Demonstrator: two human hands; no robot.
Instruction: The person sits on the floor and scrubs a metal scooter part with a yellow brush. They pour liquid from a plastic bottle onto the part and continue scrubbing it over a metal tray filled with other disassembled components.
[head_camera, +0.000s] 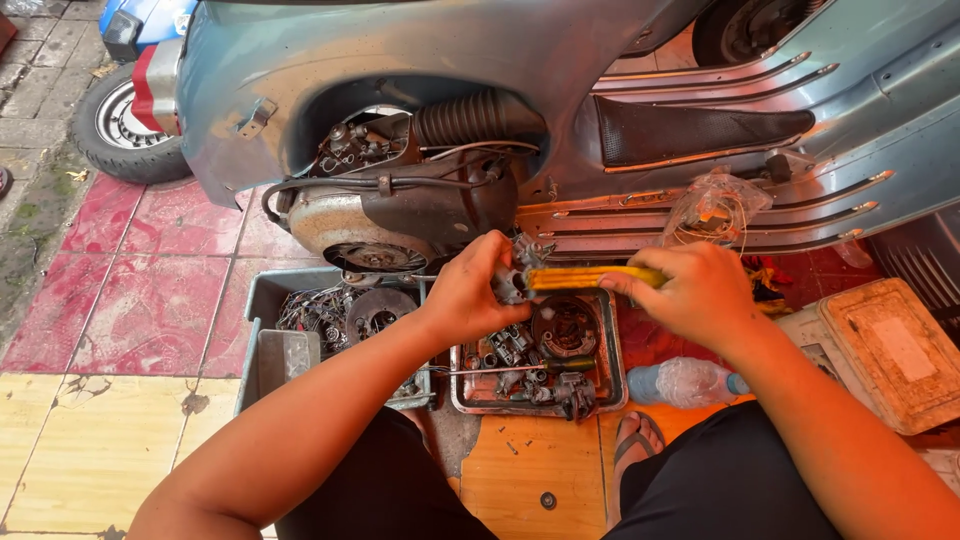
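A small grimy metal engine part (512, 283) sits in the middle of the view, above a shallow metal tray (612, 372), gripped by the left hand (470, 290), whose fingers curl tightly around it. The tip of a yellow-handled tool (590, 277) meets the part from the right; the right hand (700, 295) wraps closed fingers around the handle and holds it nearly level. The tray below carries a round dark component, bolts and other oily bits. Just left of it stands a grey plastic bin (262, 305) filled with more metal parts and a round disc. A clear plastic bottle (685, 382) lies on its side to the right of the tray, near a sandalled foot (635, 445). Further right rests a dirty white box (890, 350). Behind everything, a pale blue scooter (420, 50) lies tipped on the red-tiled floor, its engine (400, 200) exposed, with a crumpled clear bag (715, 205) on its footboard.
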